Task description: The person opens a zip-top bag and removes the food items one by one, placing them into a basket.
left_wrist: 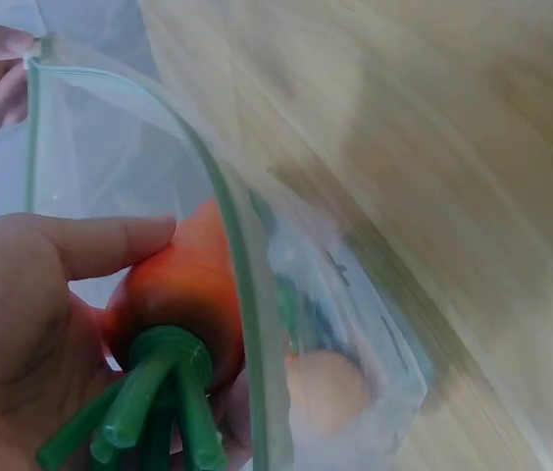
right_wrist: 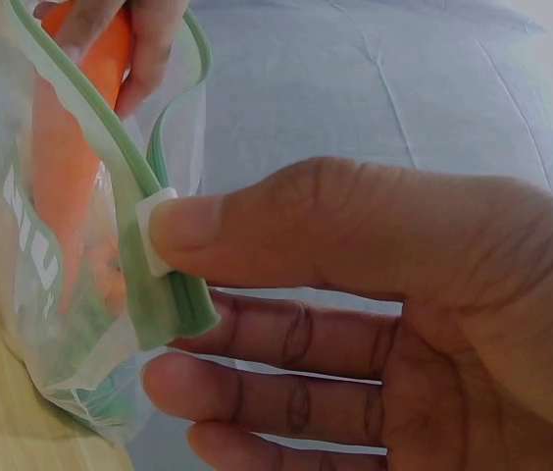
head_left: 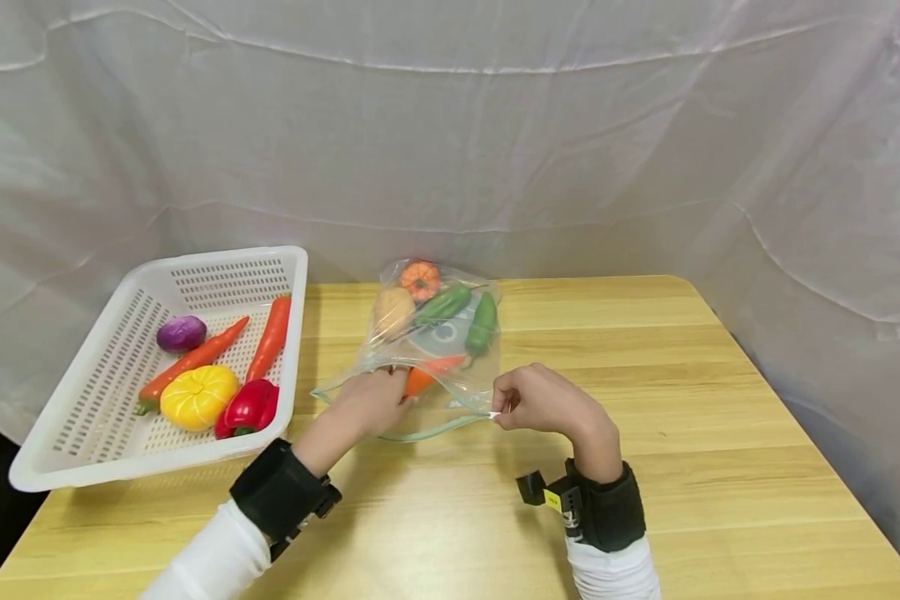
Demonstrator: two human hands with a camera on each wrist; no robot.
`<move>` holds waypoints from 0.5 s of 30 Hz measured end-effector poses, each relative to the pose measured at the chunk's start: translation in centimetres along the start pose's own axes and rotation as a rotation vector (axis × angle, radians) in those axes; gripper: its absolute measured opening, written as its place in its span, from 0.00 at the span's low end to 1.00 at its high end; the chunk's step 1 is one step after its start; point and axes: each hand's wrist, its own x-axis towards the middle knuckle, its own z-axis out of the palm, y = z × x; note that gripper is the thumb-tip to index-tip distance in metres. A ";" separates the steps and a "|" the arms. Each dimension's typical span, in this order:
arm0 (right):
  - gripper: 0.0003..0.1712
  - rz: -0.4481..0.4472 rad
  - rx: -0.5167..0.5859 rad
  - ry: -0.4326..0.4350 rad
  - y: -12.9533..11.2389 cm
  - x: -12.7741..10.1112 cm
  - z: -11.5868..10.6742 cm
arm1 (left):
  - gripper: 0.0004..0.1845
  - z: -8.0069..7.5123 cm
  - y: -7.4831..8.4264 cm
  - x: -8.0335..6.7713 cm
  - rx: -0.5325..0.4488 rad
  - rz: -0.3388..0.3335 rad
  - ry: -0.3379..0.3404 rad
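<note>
A clear zip bag (head_left: pixel 487 367) with a green-edged mouth lies on the table, its mouth spread toward me. My left hand (head_left: pixel 371 400) reaches into that mouth and grips an orange carrot (left_wrist: pixel 183 294) near its green stalks; the carrot's tip points deeper into the bag. With thumb and fingers my right hand (head_left: pixel 547 402) pinches the white slider (right_wrist: pixel 157 232) at the right corner of the bag's mouth. Inside the bag lie a small orange pumpkin (head_left: pixel 420 281), a tan potato-like piece (head_left: pixel 393 312) and two green peppers (head_left: pixel 481 323).
A white plastic basket (head_left: pixel 67 454) stands at the left of the wooden table (head_left: pixel 690 400). It holds a purple vegetable (head_left: pixel 182 333), a yellow pumpkin (head_left: pixel 198 397), a red bell pepper (head_left: pixel 251 406) and two long orange-red vegetables (head_left: pixel 270 337). A pale cloth (head_left: pixel 450 150) hangs behind.
</note>
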 end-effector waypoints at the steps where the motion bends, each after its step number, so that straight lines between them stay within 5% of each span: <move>1: 0.06 0.000 0.001 -0.001 0.0 0.0 0.0 | 0.26 0.0 -0.1 -0.3 0.007 0.007 0.013; 15: 0.05 0.009 0.005 -0.010 0.2 0.0 0.0 | 0.26 -1.8 -1.9 -5.3 0.008 0.076 0.079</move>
